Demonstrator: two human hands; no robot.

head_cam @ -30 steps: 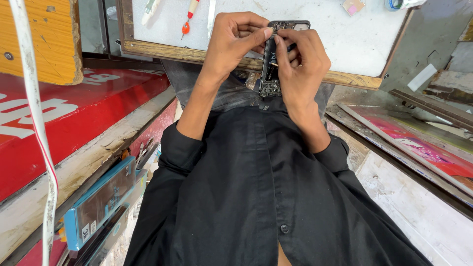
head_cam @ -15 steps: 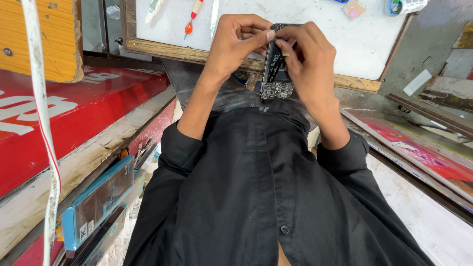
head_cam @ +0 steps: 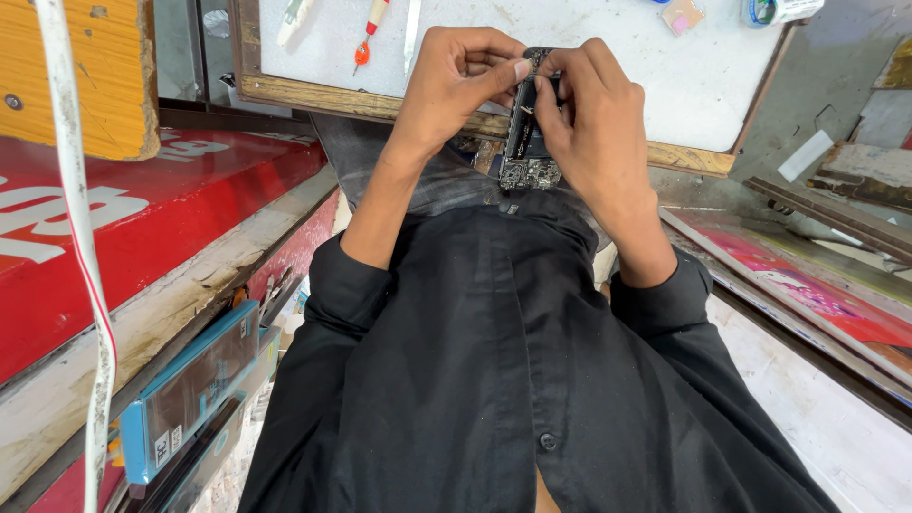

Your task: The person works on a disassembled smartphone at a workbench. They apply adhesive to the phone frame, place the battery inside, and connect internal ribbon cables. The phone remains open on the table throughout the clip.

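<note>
Head view. Both hands meet over the near edge of the counter [head_cam: 665,85], clamped on one small dark phone board [head_cam: 528,133] held upright between them. The left hand [head_cam: 456,81] pinches the board's upper left side, thumb tip pressed against its top. The right hand [head_cam: 594,119] wraps the board's right side, fingers curled over the upper end, so the top of the board is largely hidden. The lower end of the board, showing fine metallic parts, hangs free below the fingers, just above the dark trousers and the hem of the black shirt [head_cam: 494,380]. The board is held in the air, not resting on the counter; it sits in front of the counter's wooden frame [head_cam: 323,93], near the middle of the near edge.

On the white counter top, toward the far left corner, lie a red-handled screwdriver [head_cam: 369,33], a pale tool [head_cam: 294,17] to its left, and a thin metal strip [head_cam: 411,28] to its right, all well apart from the hands. Near the far right corner lie a small pink square [head_cam: 682,16] and a tape roll [head_cam: 769,9], partly cut off by the picture's edge.

Left of the person, a red panel [head_cam: 142,228] slopes beside a yellow wooden board [head_cam: 76,76]; a white cable [head_cam: 81,237] hangs in front. Below, blue boxes [head_cam: 195,389] stand on edge.
</note>
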